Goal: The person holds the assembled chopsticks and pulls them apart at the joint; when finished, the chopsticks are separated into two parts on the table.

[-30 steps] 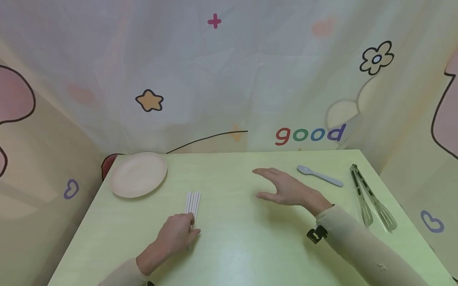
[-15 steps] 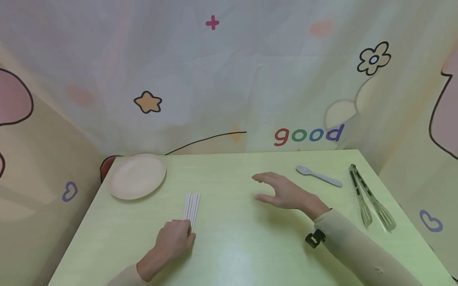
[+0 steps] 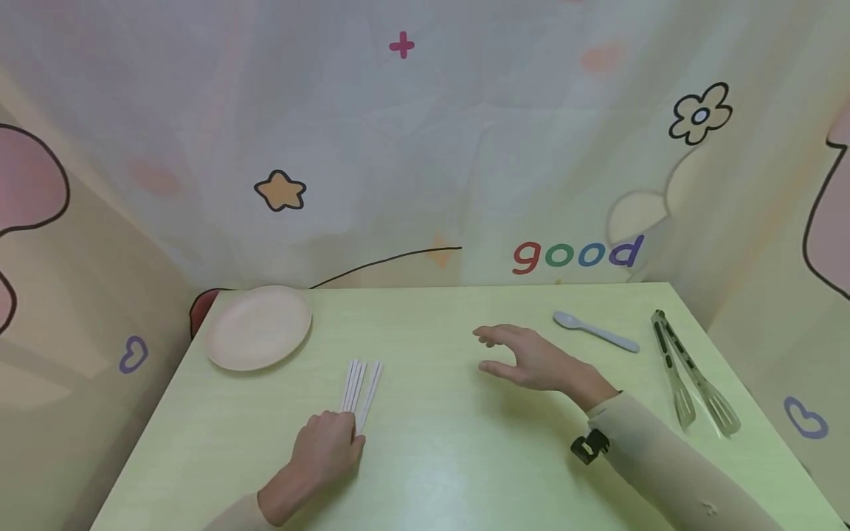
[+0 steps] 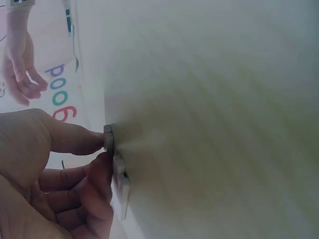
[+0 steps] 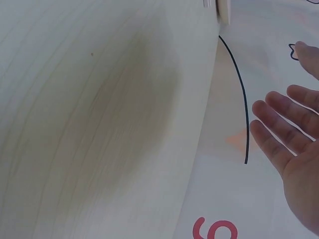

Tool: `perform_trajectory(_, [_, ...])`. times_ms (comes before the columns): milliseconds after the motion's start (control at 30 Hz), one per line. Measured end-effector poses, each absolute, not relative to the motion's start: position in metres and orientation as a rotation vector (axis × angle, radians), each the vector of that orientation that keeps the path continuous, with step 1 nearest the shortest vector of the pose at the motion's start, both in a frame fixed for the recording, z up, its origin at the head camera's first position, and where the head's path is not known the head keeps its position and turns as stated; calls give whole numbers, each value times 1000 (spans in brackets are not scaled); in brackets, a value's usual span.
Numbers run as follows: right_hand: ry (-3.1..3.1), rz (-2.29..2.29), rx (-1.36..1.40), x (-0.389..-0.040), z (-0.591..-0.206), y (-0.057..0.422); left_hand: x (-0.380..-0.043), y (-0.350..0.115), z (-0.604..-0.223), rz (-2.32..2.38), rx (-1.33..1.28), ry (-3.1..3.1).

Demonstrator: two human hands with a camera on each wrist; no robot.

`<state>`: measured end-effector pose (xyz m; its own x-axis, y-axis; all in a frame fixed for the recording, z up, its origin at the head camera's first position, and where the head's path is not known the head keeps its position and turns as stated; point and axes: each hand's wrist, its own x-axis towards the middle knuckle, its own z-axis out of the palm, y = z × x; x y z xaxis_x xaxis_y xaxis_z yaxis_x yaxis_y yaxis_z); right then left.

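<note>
White chopsticks (image 3: 353,383) lie on the table left of centre, pointing away from me. My left hand (image 3: 327,445) covers their near ends. A pair of chopsticks (image 3: 372,389) fans out to the right of the bunch. In the left wrist view the thumb (image 4: 79,139) and index finger pinch a chopstick end (image 4: 108,138), and more chopstick ends (image 4: 121,186) lie just beside the fingers. My right hand (image 3: 541,361) hovers over the table right of centre, fingers extended, thumb apart, holding nothing.
A pale round plate (image 3: 259,328) sits at the back left corner. On the right lie a grey spoon (image 3: 598,332) and metal tongs (image 3: 687,376) with slotted ends. A printed curtain (image 3: 398,147) hangs behind the table (image 3: 438,457).
My left hand has drawn slightly back toward me along the chopsticks. A pair has spread off to the right from the bunch. The right hand has barely moved.
</note>
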<state>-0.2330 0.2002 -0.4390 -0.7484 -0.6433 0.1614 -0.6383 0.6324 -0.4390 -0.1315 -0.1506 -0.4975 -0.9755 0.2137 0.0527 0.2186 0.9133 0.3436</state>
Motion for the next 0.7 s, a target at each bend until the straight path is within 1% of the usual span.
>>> perform_trajectory(133, [2814, -754, -1092, -234, -440, 201, -131, -149, -496, -589, -341, -3064])
perform_trajectory(233, [2800, -776, -1111, -235, -442, 201, -131, -146, -493, -531, -356, -3075])
perform_trajectory(367, [2776, -818, -1156, -236, -452, 201, -133, -142, -489, -425, -373, -3106])
perform_trajectory(700, [2713, -841, -1129, -238, -469, 200, -137, -140, -485, -366, -365, -3133])
